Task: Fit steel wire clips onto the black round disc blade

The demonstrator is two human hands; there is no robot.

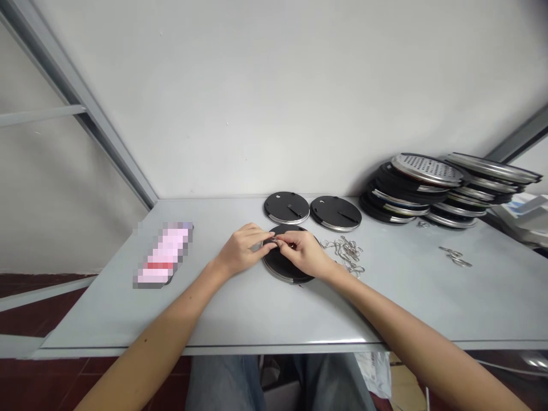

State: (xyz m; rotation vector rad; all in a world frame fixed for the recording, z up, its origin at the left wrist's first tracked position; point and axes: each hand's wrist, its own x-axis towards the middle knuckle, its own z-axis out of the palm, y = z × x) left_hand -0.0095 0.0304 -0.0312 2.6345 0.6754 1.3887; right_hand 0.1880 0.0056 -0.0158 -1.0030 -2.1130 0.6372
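My left hand point(245, 249) and my right hand point(307, 253) meet over a black round disc point(287, 270) with a silvery rim, lying flat on the grey table point(240, 322). Between the pinched fingertips of both hands is a small shiny metal clip point(274, 240), mostly covered by the fingers. Whether it touches the disc, I cannot tell. Just right of my right hand lies a loose heap of bent wire clips point(349, 250). Behind the hands, two similar black discs, a left one point(280, 205) and a right one point(331, 211), rest side by side.
Two leaning stacks of round discs stand at the back right, one topped by a perforated metal plate point(428, 169), the other point(492, 165) beside it. A few more wire clips point(456, 256) lie in front. A blurred-out phone point(165, 254) is on the left. A white wall point(257, 103) rises behind.
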